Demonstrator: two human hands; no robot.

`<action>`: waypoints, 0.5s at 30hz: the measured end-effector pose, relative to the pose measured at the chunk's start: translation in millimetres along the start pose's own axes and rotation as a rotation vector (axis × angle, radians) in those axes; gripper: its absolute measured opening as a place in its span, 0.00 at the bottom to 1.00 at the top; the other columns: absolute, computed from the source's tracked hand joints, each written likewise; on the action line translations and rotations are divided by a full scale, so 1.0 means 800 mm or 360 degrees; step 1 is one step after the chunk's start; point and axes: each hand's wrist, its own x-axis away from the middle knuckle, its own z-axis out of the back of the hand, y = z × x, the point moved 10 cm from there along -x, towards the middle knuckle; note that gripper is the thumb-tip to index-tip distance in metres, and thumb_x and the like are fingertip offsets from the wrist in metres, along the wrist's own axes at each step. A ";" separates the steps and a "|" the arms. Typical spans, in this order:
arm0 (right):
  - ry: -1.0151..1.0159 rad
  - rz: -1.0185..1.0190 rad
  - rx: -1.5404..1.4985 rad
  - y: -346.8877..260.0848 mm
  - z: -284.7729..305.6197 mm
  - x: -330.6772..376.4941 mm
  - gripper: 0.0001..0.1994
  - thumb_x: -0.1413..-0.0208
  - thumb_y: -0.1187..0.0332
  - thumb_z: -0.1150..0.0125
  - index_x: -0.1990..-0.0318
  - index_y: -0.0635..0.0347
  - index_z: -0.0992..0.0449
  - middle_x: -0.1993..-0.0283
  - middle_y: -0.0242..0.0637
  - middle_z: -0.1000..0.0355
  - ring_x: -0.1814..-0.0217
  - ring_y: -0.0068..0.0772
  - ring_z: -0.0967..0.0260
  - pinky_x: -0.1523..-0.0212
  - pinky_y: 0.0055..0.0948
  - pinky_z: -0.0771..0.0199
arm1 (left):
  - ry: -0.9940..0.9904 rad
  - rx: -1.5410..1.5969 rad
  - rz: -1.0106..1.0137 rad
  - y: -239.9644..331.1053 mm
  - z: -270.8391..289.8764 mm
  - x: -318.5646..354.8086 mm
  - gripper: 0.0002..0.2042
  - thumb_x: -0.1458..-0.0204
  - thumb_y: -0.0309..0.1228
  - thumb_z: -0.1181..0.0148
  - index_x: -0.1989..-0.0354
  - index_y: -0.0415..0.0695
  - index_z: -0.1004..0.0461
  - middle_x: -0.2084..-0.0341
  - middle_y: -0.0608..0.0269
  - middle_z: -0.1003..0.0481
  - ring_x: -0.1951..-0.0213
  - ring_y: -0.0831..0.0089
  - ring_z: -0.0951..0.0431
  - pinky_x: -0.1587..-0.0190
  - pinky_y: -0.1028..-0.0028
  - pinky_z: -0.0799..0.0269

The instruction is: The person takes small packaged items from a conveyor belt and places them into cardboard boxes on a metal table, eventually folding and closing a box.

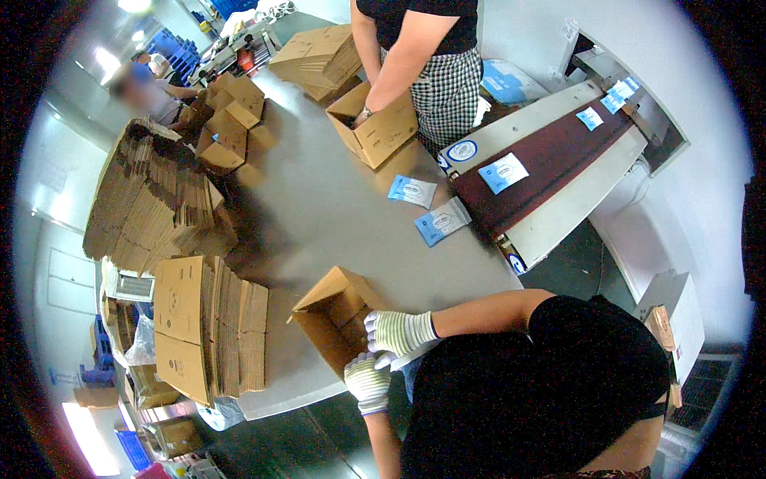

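Note:
An open cardboard box (327,323) stands at the near table edge, its inside facing up, and I see no goods in it. My left hand (367,385), in a white and green striped knit glove, closes on the box's near lower rim. Close beside it, my right hand (400,332), gloved the same way, has its fingers curled at the box's near side. The fingertips of both hands are partly hidden. Two blue and white packets, one flat packet (443,222) and another packet (412,191), lie on the table beyond the box.
A grey table (319,215) carries a stack of flattened cartons (211,331) at left and more cartons (152,191) behind. Across it, a co-worker reaches into an open box (375,128). A dark red conveyor belt (542,176) bears packets at right. Another person sits far left.

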 end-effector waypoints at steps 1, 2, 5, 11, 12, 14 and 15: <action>-0.0023 -0.0007 -0.0016 0.000 -0.002 0.000 0.22 0.53 0.45 0.47 0.76 0.56 0.26 0.77 0.33 0.30 0.68 0.37 0.35 0.59 0.37 0.38 | -0.0002 0.0000 0.0001 0.000 0.000 0.001 0.07 0.61 0.37 0.45 0.81 0.49 0.31 0.84 0.63 0.31 0.78 0.65 0.29 0.71 0.66 0.36; -0.0023 -0.0011 -0.0016 0.001 -0.003 0.001 0.22 0.53 0.45 0.47 0.76 0.56 0.26 0.77 0.33 0.30 0.68 0.37 0.35 0.59 0.37 0.38 | -0.0002 -0.0004 0.0005 0.001 0.000 0.000 0.07 0.61 0.37 0.45 0.81 0.49 0.31 0.84 0.63 0.31 0.78 0.65 0.29 0.71 0.66 0.36; 0.0020 -0.0004 -0.0023 0.000 -0.001 0.001 0.22 0.53 0.44 0.47 0.76 0.56 0.26 0.77 0.33 0.30 0.68 0.37 0.35 0.59 0.37 0.38 | 0.0001 0.0012 -0.0001 0.003 0.004 -0.001 0.07 0.62 0.37 0.45 0.81 0.49 0.31 0.84 0.64 0.31 0.78 0.65 0.29 0.71 0.66 0.36; 0.0005 -0.0037 -0.0010 0.002 0.012 0.005 0.21 0.54 0.45 0.46 0.76 0.55 0.26 0.76 0.33 0.30 0.68 0.38 0.35 0.59 0.38 0.38 | 0.0012 0.0055 -0.0024 0.006 0.001 -0.004 0.07 0.61 0.37 0.45 0.81 0.49 0.31 0.83 0.63 0.31 0.78 0.63 0.29 0.71 0.66 0.36; -0.0044 -0.0045 -0.0057 -0.001 0.016 0.004 0.21 0.54 0.46 0.45 0.75 0.57 0.26 0.75 0.36 0.30 0.66 0.39 0.34 0.56 0.38 0.39 | 0.0048 0.0039 -0.0019 0.005 0.002 -0.004 0.07 0.61 0.37 0.46 0.81 0.48 0.30 0.83 0.62 0.31 0.78 0.63 0.29 0.71 0.66 0.36; -0.0138 -0.0070 -0.0151 -0.002 0.011 0.001 0.21 0.55 0.47 0.44 0.73 0.60 0.25 0.73 0.40 0.30 0.62 0.43 0.34 0.52 0.39 0.39 | -0.0178 0.0003 0.0107 -0.015 -0.028 0.012 0.10 0.66 0.39 0.39 0.75 0.51 0.27 0.78 0.61 0.28 0.73 0.60 0.27 0.66 0.62 0.34; -0.0157 -0.0073 -0.0159 0.000 0.009 0.000 0.21 0.55 0.47 0.44 0.73 0.60 0.25 0.72 0.40 0.30 0.62 0.43 0.34 0.53 0.40 0.39 | -0.0109 0.0014 0.0066 -0.011 -0.019 0.009 0.10 0.66 0.39 0.39 0.75 0.50 0.27 0.78 0.61 0.28 0.73 0.60 0.27 0.67 0.62 0.34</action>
